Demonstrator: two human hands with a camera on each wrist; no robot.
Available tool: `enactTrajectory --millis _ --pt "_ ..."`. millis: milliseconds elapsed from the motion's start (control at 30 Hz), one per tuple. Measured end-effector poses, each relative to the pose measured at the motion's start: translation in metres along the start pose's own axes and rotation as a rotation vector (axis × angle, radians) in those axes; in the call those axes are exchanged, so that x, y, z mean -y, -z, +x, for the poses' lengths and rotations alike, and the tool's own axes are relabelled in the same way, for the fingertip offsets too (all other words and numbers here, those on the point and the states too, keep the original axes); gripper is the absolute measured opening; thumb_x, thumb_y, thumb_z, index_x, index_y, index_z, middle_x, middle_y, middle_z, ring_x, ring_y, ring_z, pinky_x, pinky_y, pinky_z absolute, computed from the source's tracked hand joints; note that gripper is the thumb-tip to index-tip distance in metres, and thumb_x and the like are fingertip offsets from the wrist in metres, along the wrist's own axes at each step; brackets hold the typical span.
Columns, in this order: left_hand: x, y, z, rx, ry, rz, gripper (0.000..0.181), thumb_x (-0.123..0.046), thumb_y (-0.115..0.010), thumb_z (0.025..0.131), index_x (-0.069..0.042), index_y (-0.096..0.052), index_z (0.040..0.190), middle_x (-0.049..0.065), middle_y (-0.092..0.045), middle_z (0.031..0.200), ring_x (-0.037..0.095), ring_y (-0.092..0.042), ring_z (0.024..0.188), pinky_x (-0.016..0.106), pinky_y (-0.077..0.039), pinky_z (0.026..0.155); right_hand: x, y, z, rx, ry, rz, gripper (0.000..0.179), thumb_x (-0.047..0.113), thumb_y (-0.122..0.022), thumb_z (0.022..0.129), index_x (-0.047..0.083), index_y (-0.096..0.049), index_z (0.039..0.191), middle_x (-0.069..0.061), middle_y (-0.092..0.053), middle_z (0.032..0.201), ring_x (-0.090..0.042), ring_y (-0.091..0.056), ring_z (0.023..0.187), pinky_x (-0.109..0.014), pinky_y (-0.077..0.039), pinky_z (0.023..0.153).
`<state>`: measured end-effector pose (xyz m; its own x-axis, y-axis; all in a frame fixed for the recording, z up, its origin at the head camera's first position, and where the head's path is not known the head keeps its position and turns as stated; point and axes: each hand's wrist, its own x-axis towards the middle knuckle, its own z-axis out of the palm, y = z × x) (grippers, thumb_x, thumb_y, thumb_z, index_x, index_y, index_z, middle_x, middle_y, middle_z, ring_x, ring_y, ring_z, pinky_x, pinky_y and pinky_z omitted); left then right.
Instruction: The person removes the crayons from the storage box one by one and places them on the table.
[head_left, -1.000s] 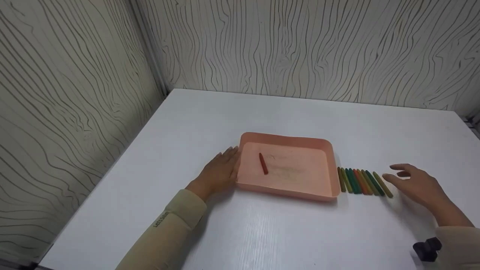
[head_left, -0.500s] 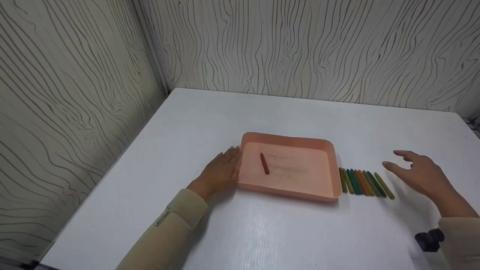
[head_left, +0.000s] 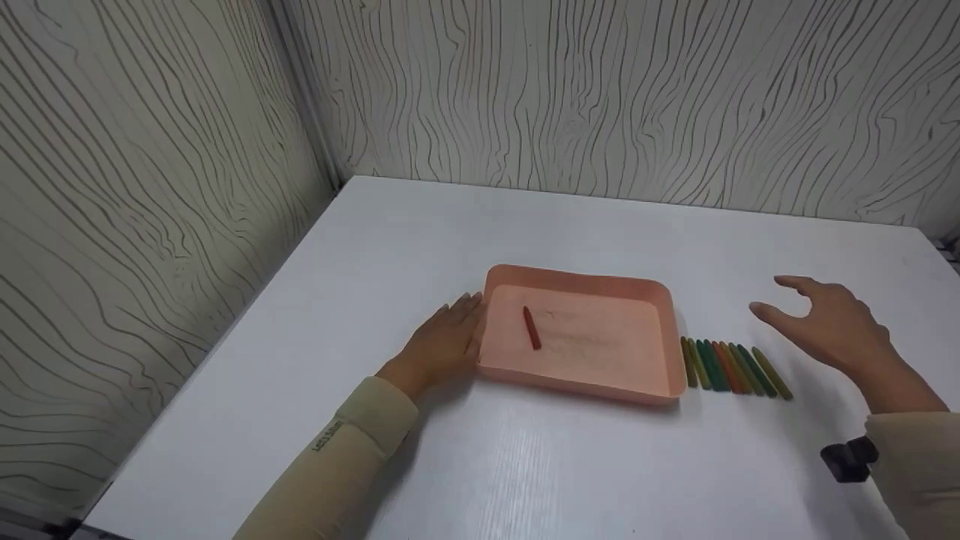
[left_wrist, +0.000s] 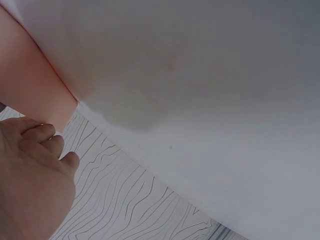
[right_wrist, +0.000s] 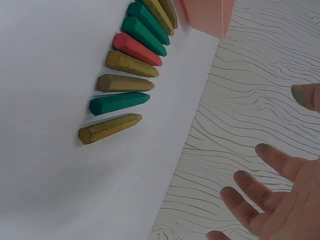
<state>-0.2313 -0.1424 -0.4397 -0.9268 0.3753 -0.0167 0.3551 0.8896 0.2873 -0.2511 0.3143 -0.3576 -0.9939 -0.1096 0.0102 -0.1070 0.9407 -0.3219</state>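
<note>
A shallow pink tray (head_left: pixel 581 390) lies on the white table with one dark red crayon (head_left: pixel 532 328) inside, left of its middle. My left hand (head_left: pixel 444 341) rests flat with its fingers along the tray's left wall; the left wrist view shows them against that wall (left_wrist: pixel 35 75). Right of the tray, several crayons lie side by side in a slanting row, among them a red crayon (right_wrist: pixel 136 49), a green crayon (right_wrist: pixel 119 103) and an olive-yellow crayon (right_wrist: pixel 110 129) at the outer end. Beyond that end, my right hand (head_left: pixel 836 326) is raised, thumb and fingers spread, holding nothing.
Faint coloured smudges mark the tray's floor. The white table (head_left: pixel 480 465) runs back to a wood-grain patterned panel (head_left: pixel 600 97), with another such panel (head_left: pixel 150 187) along the left. A black device (head_left: pixel 849 459) sits at the right sleeve.
My right hand has lifted up and away from the outer end of the crayon row, and its thumb and fingers have spread wider. The left hand stays at the tray; the crayons lie as before.
</note>
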Motion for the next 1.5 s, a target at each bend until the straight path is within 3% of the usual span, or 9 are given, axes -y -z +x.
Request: enactTrajectory --millis 300,600,800,967,1333,1500 --pt "0.002 -0.001 0.001 0.006 0.006 0.018 0.054 -0.033 -0.019 0.105 -0.009 -0.017 0.153 0.002 -0.015 0.158 0.017 -0.009 0.144 0.035 -0.011 0.115 0.030 -0.003 0.012 0.003 0.008 -0.020 0.080 0.059 -0.045 0.092 -0.003 -0.037 0.141 -0.041 -0.035 0.133 -0.059 -0.035 0.117 -0.077 -0.035 0.076" --pt "0.001 -0.002 0.003 0.001 0.018 0.007 0.055 -0.037 -0.017 0.105 -0.012 -0.015 0.154 0.000 -0.014 0.158 0.016 -0.008 0.144 0.035 -0.011 0.115 0.066 -0.020 0.024 0.004 0.048 0.005 0.082 0.062 -0.046 0.090 -0.001 -0.038 0.141 -0.038 -0.034 0.134 -0.058 -0.033 0.118 -0.078 -0.029 0.083" --pt "0.000 -0.003 0.003 0.009 0.011 0.046 0.054 -0.031 -0.022 0.104 -0.009 -0.017 0.153 0.002 -0.016 0.158 0.016 -0.009 0.144 0.036 -0.011 0.115 0.088 -0.031 0.029 0.024 0.117 0.045 0.080 0.062 -0.046 0.090 0.003 -0.039 0.143 -0.034 -0.037 0.137 -0.057 -0.036 0.118 -0.076 -0.032 0.080" --pt "-0.002 -0.003 0.002 0.011 0.038 0.016 0.056 -0.038 -0.020 0.104 -0.012 -0.016 0.154 -0.001 -0.014 0.158 0.014 -0.007 0.144 0.035 -0.009 0.115 0.106 -0.041 0.033 0.055 0.124 0.091 0.074 0.056 -0.050 0.090 0.007 -0.040 0.144 -0.031 -0.035 0.139 -0.056 -0.033 0.120 -0.074 -0.030 0.083" --pt "-0.003 -0.001 0.001 0.001 0.035 0.015 0.055 -0.036 -0.020 0.104 -0.012 -0.016 0.154 -0.001 -0.015 0.158 0.015 -0.007 0.144 0.036 -0.010 0.115 0.140 -0.070 0.040 0.048 0.193 0.072 0.071 0.056 -0.054 0.088 0.006 -0.046 0.139 -0.027 -0.043 0.135 -0.050 -0.041 0.119 -0.071 -0.034 0.084" --pt "-0.003 -0.001 0.001 0.004 0.028 0.033 0.055 -0.035 -0.023 0.104 -0.011 -0.016 0.154 0.000 -0.014 0.158 0.015 -0.007 0.144 0.035 -0.010 0.115 0.152 -0.084 0.043 0.044 0.243 0.091 0.066 0.050 -0.057 0.088 0.005 -0.050 0.137 -0.025 -0.048 0.133 -0.046 -0.043 0.120 -0.066 -0.033 0.094"
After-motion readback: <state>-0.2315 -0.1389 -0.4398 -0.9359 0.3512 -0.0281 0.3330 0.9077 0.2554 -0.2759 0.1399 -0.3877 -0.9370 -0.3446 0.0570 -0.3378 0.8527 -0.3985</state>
